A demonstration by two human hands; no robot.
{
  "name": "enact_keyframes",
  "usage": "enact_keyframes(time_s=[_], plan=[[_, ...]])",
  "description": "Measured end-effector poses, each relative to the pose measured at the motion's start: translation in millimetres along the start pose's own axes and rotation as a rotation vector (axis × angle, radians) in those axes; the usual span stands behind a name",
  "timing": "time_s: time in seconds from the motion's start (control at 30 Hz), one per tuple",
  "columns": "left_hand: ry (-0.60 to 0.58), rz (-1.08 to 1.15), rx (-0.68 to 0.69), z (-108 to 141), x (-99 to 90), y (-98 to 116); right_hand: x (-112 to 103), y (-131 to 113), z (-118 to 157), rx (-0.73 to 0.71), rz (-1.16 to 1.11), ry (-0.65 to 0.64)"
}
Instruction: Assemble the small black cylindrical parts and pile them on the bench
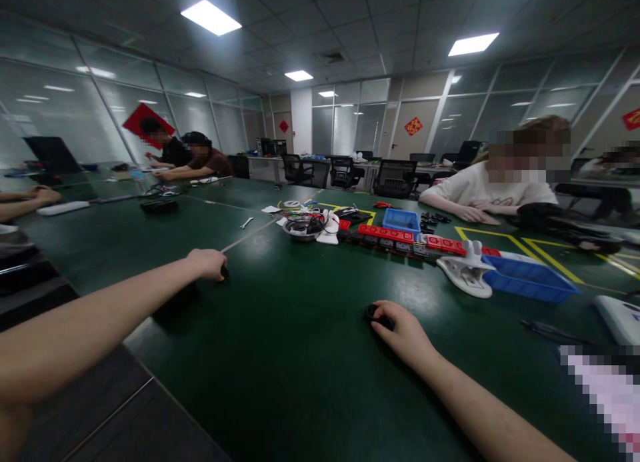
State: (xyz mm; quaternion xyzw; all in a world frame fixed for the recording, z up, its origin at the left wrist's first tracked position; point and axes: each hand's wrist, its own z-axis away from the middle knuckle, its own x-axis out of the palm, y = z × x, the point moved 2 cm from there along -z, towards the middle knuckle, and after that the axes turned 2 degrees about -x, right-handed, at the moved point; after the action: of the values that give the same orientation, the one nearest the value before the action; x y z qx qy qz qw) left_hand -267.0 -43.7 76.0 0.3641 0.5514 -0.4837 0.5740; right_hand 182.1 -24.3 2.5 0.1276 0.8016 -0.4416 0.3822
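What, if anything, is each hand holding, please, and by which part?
The right hand grips a black object around its sides, left end showing. A dark object shows at the left hand; its held part is hidden.

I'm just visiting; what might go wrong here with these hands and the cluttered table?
The small black object in the right hand might slip, as it sits at the fingertips. The metal bowl sits close beside a white piece, so bumping one might shift the other.
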Motion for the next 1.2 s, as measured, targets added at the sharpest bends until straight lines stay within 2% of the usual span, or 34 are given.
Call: enact_keyframes(time_s=[0.13,0.3,0.4,0.5,0.6,0.7,0.83,0.93,1.0,1.03,1.1,1.2], plan=[[-0.089,-0.058,-0.104,1,-1.2,-21,0,-2,1,-0.010,0.021,-0.015],[-0.140,-0.104,-0.172,5,-1.0,-32,-1,-3,1,-0.021,0.036,-0.019],[-0.134,-0.125,-0.191,6,-6.2,-31,-1,-4,1,-0.027,0.035,-0.023],[-0.054,-0.109,-0.131,2,-19.7,-16,-1,-4,2,-0.025,0.031,-0.028],[0.031,-0.058,-0.013,0,-33.5,23,-2,-4,2,-0.004,0.029,-0.024],[0.054,0.032,0.176,10,-35.8,88,-2,-4,2,0.032,0.023,-0.015],[0.007,0.191,0.505,43,-16.9,190,-3,-4,2,0.067,0.008,-0.007],[-0.009,0.280,0.717,64,3.5,248,-2,-4,3,0.071,-0.003,-0.003],[0.030,0.382,0.818,68,14.4,273,-1,-3,3,0.076,-0.008,0.000],[0.058,0.446,0.822,68,18.4,282,-1,-2,3,0.081,-0.009,0.002],[0.093,0.547,0.775,63,24.0,292,0,-1,3,0.092,-0.010,0.007],[0.108,0.551,0.697,56,24.8,297,0,1,2,0.083,-0.009,0.006]])
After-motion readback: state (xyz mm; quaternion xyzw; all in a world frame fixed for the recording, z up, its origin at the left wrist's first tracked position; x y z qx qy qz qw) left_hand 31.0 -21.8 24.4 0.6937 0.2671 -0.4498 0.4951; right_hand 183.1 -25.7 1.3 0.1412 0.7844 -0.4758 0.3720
